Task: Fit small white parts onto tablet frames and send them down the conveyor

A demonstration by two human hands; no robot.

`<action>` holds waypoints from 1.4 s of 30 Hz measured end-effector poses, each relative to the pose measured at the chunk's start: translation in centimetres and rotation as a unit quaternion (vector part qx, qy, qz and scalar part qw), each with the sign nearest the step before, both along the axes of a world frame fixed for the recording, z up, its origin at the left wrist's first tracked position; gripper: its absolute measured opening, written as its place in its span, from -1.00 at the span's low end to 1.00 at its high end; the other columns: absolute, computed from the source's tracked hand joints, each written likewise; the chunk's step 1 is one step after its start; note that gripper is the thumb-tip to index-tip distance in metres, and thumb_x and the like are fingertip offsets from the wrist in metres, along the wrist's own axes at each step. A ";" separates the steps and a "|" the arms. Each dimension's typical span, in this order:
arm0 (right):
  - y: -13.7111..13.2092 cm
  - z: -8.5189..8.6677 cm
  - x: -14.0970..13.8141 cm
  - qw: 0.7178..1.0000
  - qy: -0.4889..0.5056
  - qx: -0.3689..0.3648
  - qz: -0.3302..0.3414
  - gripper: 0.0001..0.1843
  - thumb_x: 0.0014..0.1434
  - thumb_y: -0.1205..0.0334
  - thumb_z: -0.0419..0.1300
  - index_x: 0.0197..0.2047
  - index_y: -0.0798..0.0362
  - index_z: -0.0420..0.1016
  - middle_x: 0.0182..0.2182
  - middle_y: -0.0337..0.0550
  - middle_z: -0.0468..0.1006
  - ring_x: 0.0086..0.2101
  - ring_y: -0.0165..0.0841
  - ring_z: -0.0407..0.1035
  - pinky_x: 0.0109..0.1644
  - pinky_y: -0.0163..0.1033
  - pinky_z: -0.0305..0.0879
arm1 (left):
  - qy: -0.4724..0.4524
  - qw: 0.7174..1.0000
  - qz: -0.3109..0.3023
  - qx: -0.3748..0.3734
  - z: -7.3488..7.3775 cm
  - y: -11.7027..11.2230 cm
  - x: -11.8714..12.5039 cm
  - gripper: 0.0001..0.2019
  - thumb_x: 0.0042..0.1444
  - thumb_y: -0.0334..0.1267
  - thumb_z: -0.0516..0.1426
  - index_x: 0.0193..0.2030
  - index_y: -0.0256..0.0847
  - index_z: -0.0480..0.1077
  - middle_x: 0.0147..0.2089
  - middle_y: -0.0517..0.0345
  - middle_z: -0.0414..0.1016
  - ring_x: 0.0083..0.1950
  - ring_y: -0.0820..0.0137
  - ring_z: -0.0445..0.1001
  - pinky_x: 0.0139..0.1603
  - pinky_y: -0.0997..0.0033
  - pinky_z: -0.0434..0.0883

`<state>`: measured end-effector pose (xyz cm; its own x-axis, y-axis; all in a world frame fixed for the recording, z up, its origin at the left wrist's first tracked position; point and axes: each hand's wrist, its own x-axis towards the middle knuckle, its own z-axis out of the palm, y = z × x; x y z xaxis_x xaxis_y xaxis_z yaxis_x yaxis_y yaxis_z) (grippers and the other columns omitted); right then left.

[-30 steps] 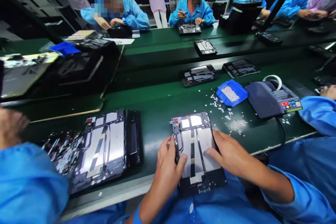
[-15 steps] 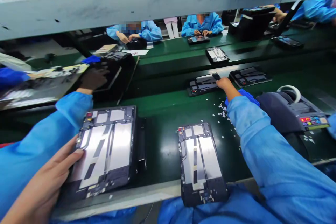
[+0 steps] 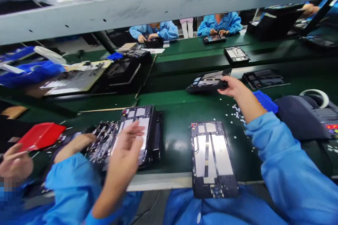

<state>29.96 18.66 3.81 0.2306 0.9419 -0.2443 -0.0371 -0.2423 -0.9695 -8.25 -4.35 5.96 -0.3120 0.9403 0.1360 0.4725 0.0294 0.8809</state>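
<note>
My right hand (image 3: 230, 86) pinches the right end of an opened tablet (image 3: 207, 80) with its inner parts showing. That end is raised above the green bench. My left hand (image 3: 128, 149) is in front of a stack of opened tablets (image 3: 141, 113), fingers stretched and slightly blurred. It holds nothing, and I cannot tell whether it touches the top one. Another opened tablet (image 3: 217, 154), with silvery battery panels, lies right in front of me, its near end past the bench edge.
A co-worker's hand (image 3: 76, 146) is by loose small parts (image 3: 101, 140) at left, near a red tray (image 3: 43, 136). At right are a tape dispenser (image 3: 303, 116), a blue tray (image 3: 266, 101), white scraps (image 3: 236, 112) and another tablet (image 3: 264, 78). A grey beam (image 3: 158, 3) crosses above.
My left hand has let go of the top tablet on the left stack. My right hand has tilted its tablet up. A co-worker's arm has drawn back from the dark pile. The view has turned left.
</note>
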 end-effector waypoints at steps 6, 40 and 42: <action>-15.6 -1.3 -5.2 0.988 0.134 0.069 0.017 -0.75 0.13 0.14 0.24 -0.11 -0.03 0.46 -0.27 -0.15 0.63 -0.21 -0.20 0.55 -0.13 -0.01 0.59 | -0.451 0.869 -0.133 -0.151 -4.5 0.3 13.0 -0.21 0.11 0.15 0.32 0.38 -0.12 0.22 0.29 -0.23 0.48 0.21 0.10 0.56 0.21 0.01 0.52; -28.9 -8.2 0.6 0.969 -0.193 0.120 0.095 -0.31 0.35 -0.01 0.21 0.49 -0.15 0.23 0.46 0.00 0.22 0.38 -0.05 0.19 0.37 0.13 0.30 | 0.430 0.844 -0.310 0.081 -6.8 5.1 11.0 -0.51 0.28 -0.51 0.05 0.24 0.01 0.52 0.32 -0.15 0.45 0.22 -0.03 0.45 0.14 -0.09 0.47; -28.0 -6.7 0.2 0.959 -0.206 0.156 0.113 -0.37 0.34 0.06 0.22 0.45 -0.14 0.31 0.44 -0.01 0.25 0.39 -0.07 0.17 0.37 0.08 0.30 | 0.476 0.808 -0.334 0.097 -5.9 6.1 11.4 -0.58 0.24 -0.53 0.10 0.12 -0.05 0.57 0.36 -0.19 0.41 0.25 -0.08 0.43 0.10 -0.09 0.48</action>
<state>30.18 -9.38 -2.85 0.0279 0.9915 0.1267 0.3849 0.1063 -0.9168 3.11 1.77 0.09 0.5892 0.7876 0.1807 0.7917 -0.6074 0.0659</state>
